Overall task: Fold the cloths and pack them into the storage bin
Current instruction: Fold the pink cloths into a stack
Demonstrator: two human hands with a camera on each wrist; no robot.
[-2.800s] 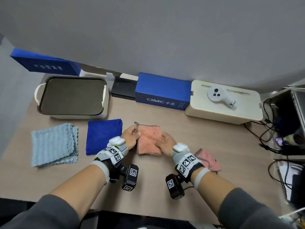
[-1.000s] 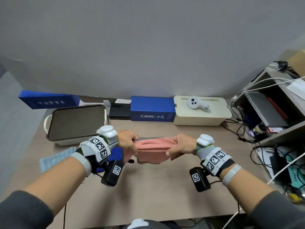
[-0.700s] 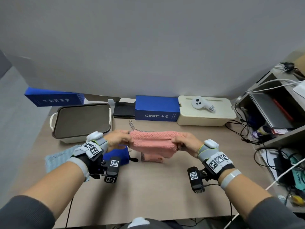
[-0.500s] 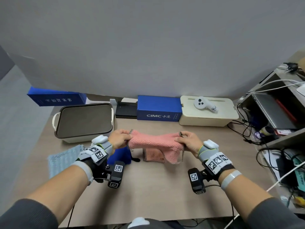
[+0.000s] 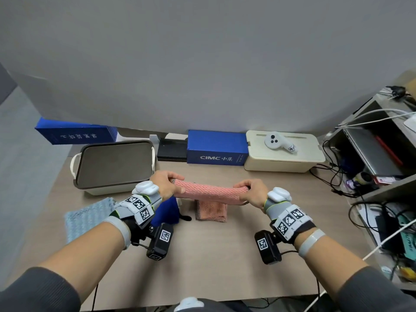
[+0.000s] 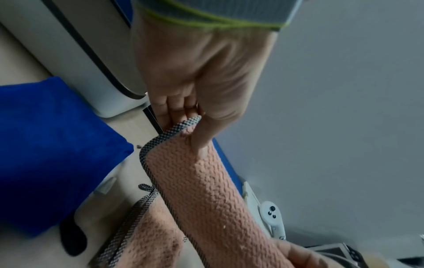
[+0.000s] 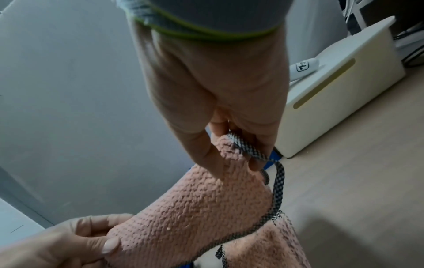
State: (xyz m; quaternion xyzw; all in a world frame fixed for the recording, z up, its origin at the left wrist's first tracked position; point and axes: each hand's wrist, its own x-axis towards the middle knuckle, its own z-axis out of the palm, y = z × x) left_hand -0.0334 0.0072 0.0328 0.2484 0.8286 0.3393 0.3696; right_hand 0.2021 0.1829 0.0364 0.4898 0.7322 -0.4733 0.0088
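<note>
Nearest me, the left hand (image 5: pixel 165 184) and right hand (image 5: pixel 252 191) each pinch a top corner of the pink cloth (image 5: pixel 207 193), thumb over its checked trim. It hangs stretched between them above the table (image 5: pixel 202 255), over a folded pink one (image 5: pixel 211 210). It looks light, soft and floppy; corners seem the best hold. Farther back sits the bin (image 5: pixel 112 190).
</note>
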